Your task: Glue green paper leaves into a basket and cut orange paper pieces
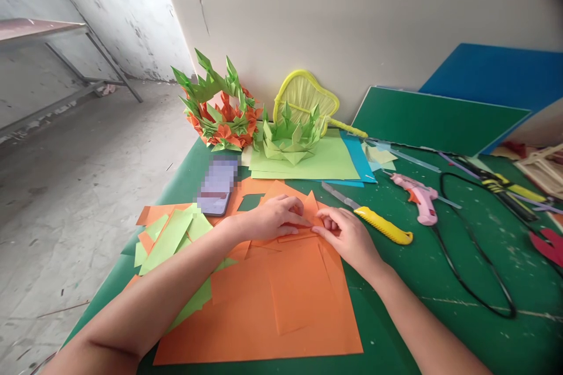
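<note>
Both hands meet over a small folded piece of orange paper (310, 206), one corner of which points up between them. My left hand (278, 218) pinches its left side, fingers bent and thumb pressed along the lower edge. On the other side my right hand (345, 233) grips the piece between thumb and fingertips. Part of the piece is hidden by the fingers. Beneath them lie several loose orange sheets (246, 322), overlapping one another. Green paper pieces (169, 240) are heaped under and beside my left forearm.
A phone (219, 184) lies beyond my left forearm. Behind stand a green-and-orange folded paper basket (224, 120) and a light green paper crown shape (291, 143). To the right are a yellow utility knife (382, 224), blade out, and a pink glue gun (417, 196) with a looping black cord (457, 281).
</note>
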Demonstrator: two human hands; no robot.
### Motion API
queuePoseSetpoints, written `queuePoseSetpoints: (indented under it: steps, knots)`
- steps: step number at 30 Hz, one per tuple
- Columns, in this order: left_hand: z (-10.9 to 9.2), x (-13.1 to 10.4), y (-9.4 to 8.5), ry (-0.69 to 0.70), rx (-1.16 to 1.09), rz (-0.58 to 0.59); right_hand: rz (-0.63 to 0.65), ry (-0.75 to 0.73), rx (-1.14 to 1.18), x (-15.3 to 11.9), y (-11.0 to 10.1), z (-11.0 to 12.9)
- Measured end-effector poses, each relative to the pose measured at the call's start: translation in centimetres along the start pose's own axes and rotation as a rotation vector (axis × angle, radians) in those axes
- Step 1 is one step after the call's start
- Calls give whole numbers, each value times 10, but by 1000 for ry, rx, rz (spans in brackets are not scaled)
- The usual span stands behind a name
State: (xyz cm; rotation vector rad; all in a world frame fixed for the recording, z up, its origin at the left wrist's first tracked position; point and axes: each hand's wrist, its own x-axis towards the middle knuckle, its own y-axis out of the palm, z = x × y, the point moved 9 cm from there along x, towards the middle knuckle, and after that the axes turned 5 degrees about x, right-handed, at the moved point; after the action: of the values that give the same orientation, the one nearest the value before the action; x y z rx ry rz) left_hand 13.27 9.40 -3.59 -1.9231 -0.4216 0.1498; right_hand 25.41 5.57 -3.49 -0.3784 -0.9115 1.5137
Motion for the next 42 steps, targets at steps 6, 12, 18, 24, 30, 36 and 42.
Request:
queuePoseSetpoints:
  steps: [6,12,18,24,30,36,42]
  knots:
    - [1,-1,-2,-35,-56,-5,72,-224,-108,-8,-15,18]
    - [2,-1,0,-27,-63,-7,171,-333,-165,-14,-13,22]
    - [3,-2,0,-41,-65,-5,166,-358,-115,-13,-13,26]
    - [2,-2,0,-50,-52,9,177,-362,-106,-15,-12,25]
    - [1,-2,0,-53,-38,14,177,-383,-153,-17,-10,27]
    - [1,-2,0,-48,-28,12,211,-407,-163,-18,-5,32]
    - [0,-3,1,-7,-46,-23,234,-439,-128,-17,5,43]
